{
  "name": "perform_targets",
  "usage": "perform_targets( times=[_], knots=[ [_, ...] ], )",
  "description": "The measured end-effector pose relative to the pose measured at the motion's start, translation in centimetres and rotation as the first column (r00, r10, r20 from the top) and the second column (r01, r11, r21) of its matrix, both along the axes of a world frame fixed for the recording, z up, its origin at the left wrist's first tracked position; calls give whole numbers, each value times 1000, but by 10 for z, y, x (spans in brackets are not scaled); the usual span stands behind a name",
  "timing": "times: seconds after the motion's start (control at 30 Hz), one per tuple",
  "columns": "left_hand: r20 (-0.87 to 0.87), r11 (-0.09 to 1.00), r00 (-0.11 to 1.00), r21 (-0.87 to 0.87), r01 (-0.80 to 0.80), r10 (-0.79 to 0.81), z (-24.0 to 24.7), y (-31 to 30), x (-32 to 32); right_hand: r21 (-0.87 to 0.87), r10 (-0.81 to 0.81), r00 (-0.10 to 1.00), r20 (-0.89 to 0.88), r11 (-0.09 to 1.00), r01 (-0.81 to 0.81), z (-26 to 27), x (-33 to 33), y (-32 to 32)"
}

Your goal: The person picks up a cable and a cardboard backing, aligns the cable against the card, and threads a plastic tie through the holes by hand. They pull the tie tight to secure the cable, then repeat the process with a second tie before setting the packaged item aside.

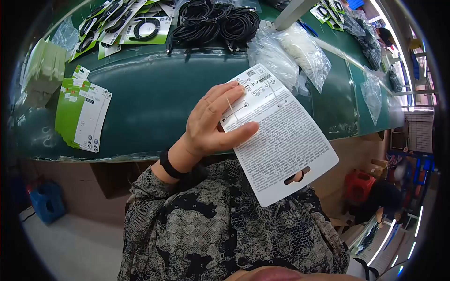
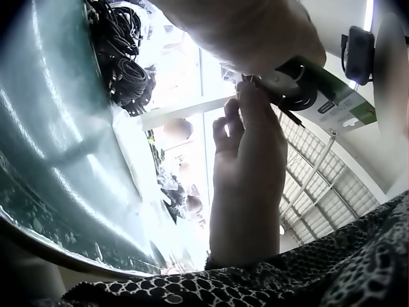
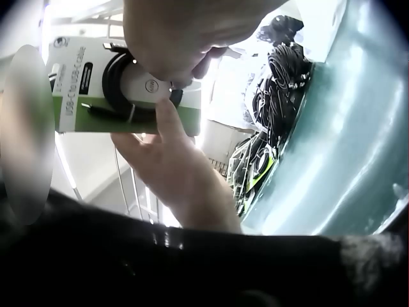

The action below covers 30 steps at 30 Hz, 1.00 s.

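Observation:
In the head view a white cardboard package card (image 1: 286, 136) shows its printed back, tilted, with a hanger slot at its lower end. My left hand (image 1: 213, 117) grips it by the left edge, thumb and a finger lying on the back. Thin white ties (image 1: 233, 111) stick out through holes beside these fingers. On the green and white front, a coiled black cable (image 3: 115, 83) lies against the card, with a fingertip of my left hand (image 3: 185, 173) touching it. My right hand (image 3: 192, 38), mostly hidden behind the card in the head view, curls its fingers at the cable's coil.
A stack of green and white cards (image 1: 82, 114) lies left on the green table (image 1: 154, 103). Farther back are carded cables (image 1: 143, 30), loose black cable coils (image 1: 211, 23) and a clear bag of white ties (image 1: 300, 49). A post (image 1: 293, 14) rises behind the bags.

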State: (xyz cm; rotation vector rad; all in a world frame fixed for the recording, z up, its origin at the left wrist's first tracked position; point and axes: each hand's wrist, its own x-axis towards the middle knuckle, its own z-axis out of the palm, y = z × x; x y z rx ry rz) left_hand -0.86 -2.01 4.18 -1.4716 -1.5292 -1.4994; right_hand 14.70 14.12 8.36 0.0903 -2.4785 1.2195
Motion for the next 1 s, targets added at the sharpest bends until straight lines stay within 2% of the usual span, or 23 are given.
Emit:
perform_targets(
  times=[0.1, 0.23, 0.27, 0.3, 0.33, 0.37, 0.4, 0.47, 0.5, 0.53, 0.6, 0.63, 0.73, 0.77, 0.8, 0.87, 0.9, 0.93, 1.0],
  knots=[
    [-42, 999, 999, 6, -32, 33, -5, 2, -2, -109, 61, 997, 41, 992, -56, -2, 3, 2],
    [-28, 992, 997, -112, 65, -68, -16, -8, -5, -263, 128, 988, 90, 960, -100, -13, -54, 27],
    [175, 976, 965, -69, 208, -194, -18, -13, -4, -307, 144, 985, 97, 946, -107, -16, -51, 25],
    [366, 941, 876, -1, 339, -315, -19, -17, -3, -318, 133, 986, 97, 943, -96, -17, -53, 29],
    [531, 890, 733, 92, 447, -424, -21, -19, -2, -387, 83, 995, 45, 920, -60, -15, -62, 39],
    [538, 883, 724, 88, 461, -432, -24, -20, 2, -454, 29, 1000, 1, 891, -26, -12, -65, 46],
    [640, 869, 630, 127, 478, -440, -28, -20, 7, -462, 12, 1000, 9, 887, -6, -8, -65, 43],
    [806, 849, 410, 200, 490, -426, -34, -23, 15, -445, 259, 965, 34, 869, -217, 2, -74, 25],
    [811, 847, 405, 192, 497, -421, -33, -23, 16, -436, 384, 922, 42, 838, -329, 2, -76, 20],
    [824, 819, 321, 266, 508, -467, -33, -21, 15, -443, 381, 924, 39, 835, -326, -2, -77, 20],
    [823, 759, 149, 414, 503, -548, -32, -17, 14, -570, 417, 909, 6, 748, -340, -14, -77, 20],
    [827, 762, 150, 408, 502, -542, -32, -16, 14, -627, 435, 900, -13, 698, -346, -18, -77, 20],
    [761, 625, -137, 609, 489, -634, -33, -13, 14, -599, 382, 924, -11, 737, -312, -20, -72, 14],
    [763, 628, -134, 607, 488, -633, -32, -12, 15, -581, 356, 935, -8, 759, -294, -20, -71, 13],
    [731, 599, -198, 658, 456, -653, -31, -10, 15, -582, 359, 933, -9, 757, -297, -22, -72, 11],
    [650, 536, -321, 755, 377, -689, -27, -6, 16, -475, 294, 938, -185, 808, -348, -30, -75, 5],
    [647, 537, -317, 757, 372, -693, -25, -5, 17, -417, 268, 924, -274, 832, -365, -36, -75, 4],
    [663, 563, -293, 745, 358, -689, -23, -4, 19, -417, 276, 922, -271, 830, -371, -46, -77, 7],
    [696, 616, -251, 714, 333, -672, -22, -5, 21, -625, 212, 961, -179, 730, -277, -65, -84, 13]
  ],
)
